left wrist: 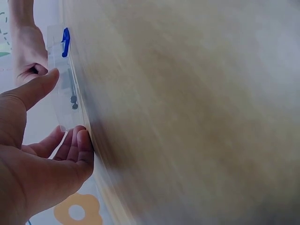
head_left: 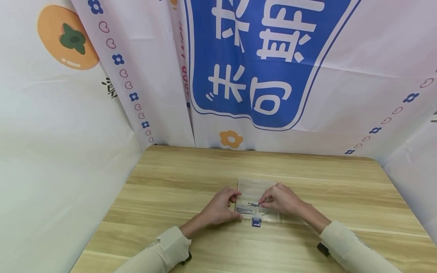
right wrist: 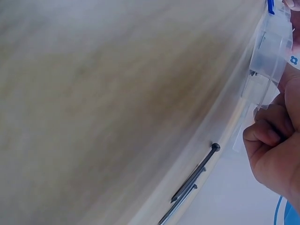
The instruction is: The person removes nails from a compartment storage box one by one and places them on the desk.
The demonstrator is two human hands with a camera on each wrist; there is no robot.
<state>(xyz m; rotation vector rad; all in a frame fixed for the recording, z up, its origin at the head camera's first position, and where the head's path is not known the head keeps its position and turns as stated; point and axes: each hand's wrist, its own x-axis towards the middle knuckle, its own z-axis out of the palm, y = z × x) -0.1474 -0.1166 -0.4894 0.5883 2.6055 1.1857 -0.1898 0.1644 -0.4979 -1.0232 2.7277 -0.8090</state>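
A clear plastic compartment box [head_left: 269, 218] lies on the table with its lid raised at the back and a blue latch [head_left: 256, 222] at the front. My left hand [head_left: 223, 206] grips the box's left end, thumb at the front corner and fingers farther back. Long dark nails [head_left: 244, 211] lie in the left compartment. Over the box, my right hand [head_left: 281, 199] pinches a few small nails [head_left: 252, 204] between thumb and fingers. Its fingertips are hidden in the right wrist view, where the hand [right wrist: 276, 140] appears curled beside the box [right wrist: 269, 56].
Several loose nails [right wrist: 194, 173] lie on the wooden table [head_left: 164, 178] in the right wrist view, apart from the box. Printed white cloth [head_left: 164, 94] hangs around the table's back and sides.
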